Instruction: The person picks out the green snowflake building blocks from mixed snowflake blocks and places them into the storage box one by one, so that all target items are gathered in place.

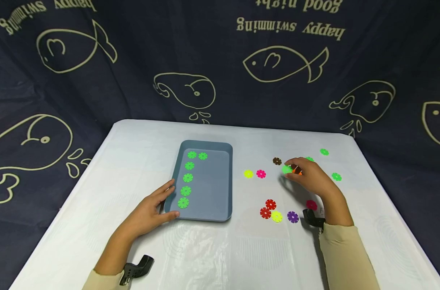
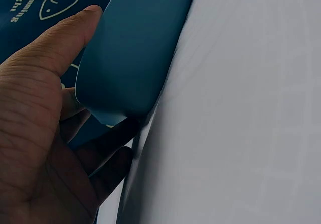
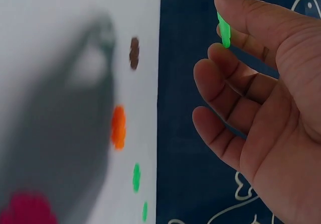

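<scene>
A blue-grey tray (image 1: 220, 193) lies on the white table and holds several green snowflake discs (image 1: 188, 177) in a row along its left side. My left hand (image 1: 158, 207) grips the tray's near left corner (image 2: 125, 83), thumb on the front rim. My right hand (image 1: 310, 175) hovers above the table to the right and pinches a green disc (image 1: 286, 169) (image 3: 223, 30) between thumb and forefinger. An orange disc (image 1: 297, 171) (image 3: 118, 127) lies just under that hand, and a brown disc (image 1: 277, 161) (image 3: 134, 52) just beyond it.
Loose discs lie scattered right of the tray: yellow (image 1: 248, 174), pink (image 1: 261, 174), two red (image 1: 268, 208), yellow (image 1: 276, 216), purple (image 1: 293, 217), magenta (image 1: 311, 205), and green ones (image 1: 336, 177) near the far right. A dark fish-print cloth (image 1: 220, 60) hangs behind the table.
</scene>
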Motion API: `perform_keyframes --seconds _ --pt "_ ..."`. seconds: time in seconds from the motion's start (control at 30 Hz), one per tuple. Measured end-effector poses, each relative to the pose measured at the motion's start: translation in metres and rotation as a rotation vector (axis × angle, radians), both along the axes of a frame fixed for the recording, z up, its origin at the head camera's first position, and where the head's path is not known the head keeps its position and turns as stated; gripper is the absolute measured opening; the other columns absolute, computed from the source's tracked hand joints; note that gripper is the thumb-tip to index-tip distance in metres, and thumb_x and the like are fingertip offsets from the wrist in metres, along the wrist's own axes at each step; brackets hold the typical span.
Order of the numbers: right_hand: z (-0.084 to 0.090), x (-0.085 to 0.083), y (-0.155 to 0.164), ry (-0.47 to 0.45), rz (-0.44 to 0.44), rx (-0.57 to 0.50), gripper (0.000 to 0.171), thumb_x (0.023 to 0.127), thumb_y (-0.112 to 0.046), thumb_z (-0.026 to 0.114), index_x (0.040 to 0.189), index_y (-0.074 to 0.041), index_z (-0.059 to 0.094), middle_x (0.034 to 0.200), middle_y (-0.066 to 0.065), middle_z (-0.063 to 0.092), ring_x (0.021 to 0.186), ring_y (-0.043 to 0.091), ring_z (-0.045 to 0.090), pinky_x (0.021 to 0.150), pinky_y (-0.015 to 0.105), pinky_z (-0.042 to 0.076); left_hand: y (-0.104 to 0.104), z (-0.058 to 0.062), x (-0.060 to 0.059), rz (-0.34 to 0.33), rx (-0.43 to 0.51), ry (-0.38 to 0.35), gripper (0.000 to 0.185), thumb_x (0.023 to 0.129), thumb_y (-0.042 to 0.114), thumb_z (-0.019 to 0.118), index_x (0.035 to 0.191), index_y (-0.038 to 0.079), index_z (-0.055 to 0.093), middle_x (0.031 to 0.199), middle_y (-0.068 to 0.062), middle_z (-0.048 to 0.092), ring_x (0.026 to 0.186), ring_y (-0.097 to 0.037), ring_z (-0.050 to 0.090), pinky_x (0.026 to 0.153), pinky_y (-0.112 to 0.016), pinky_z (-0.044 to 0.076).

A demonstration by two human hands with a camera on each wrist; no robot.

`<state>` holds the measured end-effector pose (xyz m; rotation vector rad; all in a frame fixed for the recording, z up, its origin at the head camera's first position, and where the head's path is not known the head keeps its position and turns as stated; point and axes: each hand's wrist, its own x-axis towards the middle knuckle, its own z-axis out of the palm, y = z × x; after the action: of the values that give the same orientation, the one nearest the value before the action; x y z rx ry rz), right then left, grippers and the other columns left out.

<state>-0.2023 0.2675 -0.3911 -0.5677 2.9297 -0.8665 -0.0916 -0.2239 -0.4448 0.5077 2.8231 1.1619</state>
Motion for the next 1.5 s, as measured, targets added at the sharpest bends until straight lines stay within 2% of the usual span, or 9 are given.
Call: perform_keyframes --seconds 0.13,0.37,0.8,0.97,1.23,1.5 --pt "0.002 -0.005 -0.014 0.02 0.035 -0.032 0.032 0.089 -0.01 0.074 0.12 -0.004 0.066 0.11 0.012 0.065 0.091 0.027 0.059 0.079 0.043 0.049 0.0 0.0 -0.001 0.0 0.002 -0.001 0.088 0.084 0.049 0.077 0.15 0.002 0.042 0.162 0.007 0.026 0.147 -0.025 0.026 0.114 -0.037 0.028" --pt "0.007 -0.013 -0.04 0.012 0.078 -0.038 0.03 0.09 -0.009 0.072 0.119 -0.006 0.066 0.103 0.009 0.063 0.092 0.026 0.056 0.079 0.041 0.047 0.001 0.0 -0.001 -0.004 0.009 -0.003 0.088 0.084 0.048 0.077 0.15 0.001 0.042 0.162 0.005 0.026 0.147 -0.027 0.025 0.113 -0.051 0.029" --pt "0.017 -0.025 -0.088 -0.009 0.152 -0.068 0.032 0.09 -0.012 0.074 0.12 -0.008 0.066 0.11 0.005 0.064 0.093 0.023 0.057 0.076 0.038 0.05 0.0 0.001 0.0 -0.004 0.005 -0.006 0.089 0.084 0.048 0.077 0.15 0.001 0.041 0.162 0.005 0.025 0.147 -0.029 0.025 0.113 -0.052 0.029" --pt "0.022 -0.03 -0.104 -0.022 0.165 -0.087 0.031 0.091 -0.015 0.074 0.121 -0.011 0.066 0.111 0.003 0.063 0.094 0.021 0.057 0.078 0.038 0.049 0.0 0.002 0.001 0.0 0.009 -0.016 0.09 0.083 0.049 0.078 0.15 0.001 0.042 0.162 0.006 0.025 0.147 -0.027 0.025 0.112 -0.052 0.03" --pt "0.024 -0.041 -0.127 -0.034 0.193 -0.102 0.032 0.091 -0.015 0.074 0.121 -0.01 0.066 0.109 0.003 0.063 0.096 0.022 0.057 0.081 0.037 0.049 0.0 0.001 0.001 -0.001 0.004 0.004 0.089 0.083 0.048 0.078 0.149 0.0 0.042 0.162 0.003 0.026 0.146 -0.029 0.026 0.112 -0.054 0.03" --pt "0.026 -0.046 -0.149 -0.048 0.227 -0.14 0.028 0.091 -0.012 0.074 0.118 -0.01 0.067 0.104 0.004 0.063 0.093 0.022 0.056 0.076 0.037 0.049 0.001 0.001 0.001 -0.005 0.013 0.012 0.087 0.084 0.048 0.077 0.149 0.0 0.042 0.162 0.002 0.026 0.146 -0.03 0.026 0.112 -0.053 0.03"
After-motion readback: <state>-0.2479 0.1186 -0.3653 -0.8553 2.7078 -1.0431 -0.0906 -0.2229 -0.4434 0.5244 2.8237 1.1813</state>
